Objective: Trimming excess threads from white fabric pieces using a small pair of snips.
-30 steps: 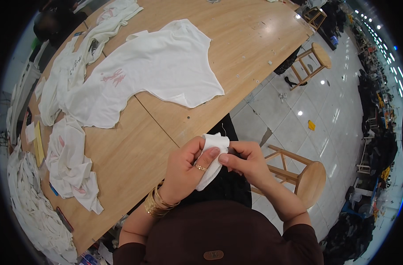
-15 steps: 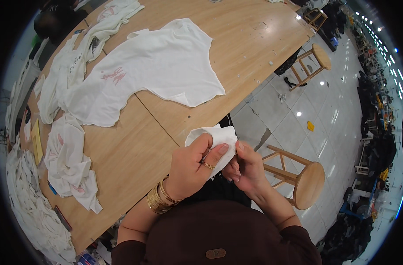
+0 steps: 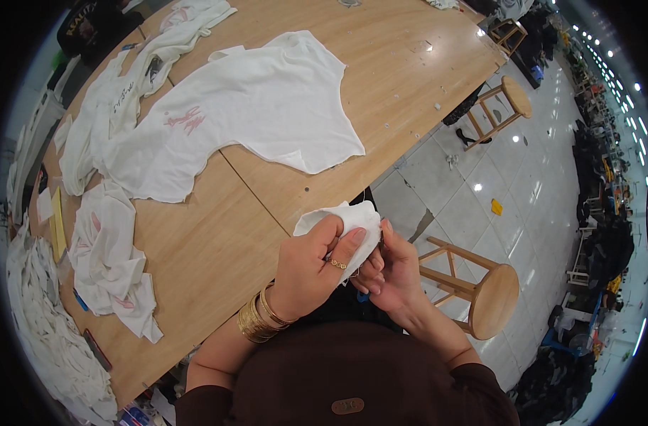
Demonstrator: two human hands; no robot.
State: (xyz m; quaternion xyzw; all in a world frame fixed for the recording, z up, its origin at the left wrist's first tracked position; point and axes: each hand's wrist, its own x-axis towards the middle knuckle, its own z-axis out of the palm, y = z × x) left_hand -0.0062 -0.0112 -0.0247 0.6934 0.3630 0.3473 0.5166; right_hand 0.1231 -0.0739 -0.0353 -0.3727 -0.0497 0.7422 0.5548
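Note:
Just off the table's near edge, my left hand (image 3: 317,259) is closed on a folded piece of white fabric (image 3: 363,216), thumb on top and fingers tucked into the fold. My right hand (image 3: 398,273) is at the fabric's right edge, its fingers curled and the thumb raised against that edge. A small blue part (image 3: 363,297) shows below the right fingers, with a dark bit by the thumb; the rest of whatever is in this hand is hidden. Beyond both hands, a white garment (image 3: 267,106) with a pink print lies spread on the table.
The wooden table (image 3: 217,234) also bears crumpled white garments (image 3: 111,248) and a heap of white cloth (image 3: 57,319) at the left. Wooden stools (image 3: 496,302) stand on the tiled floor at the right. A person in dark clothing (image 3: 96,28) is at the far left.
My right fingers have shifted slightly down and opened a little away from the fabric, and the blue part now shows below them. My left hand keeps its hold.

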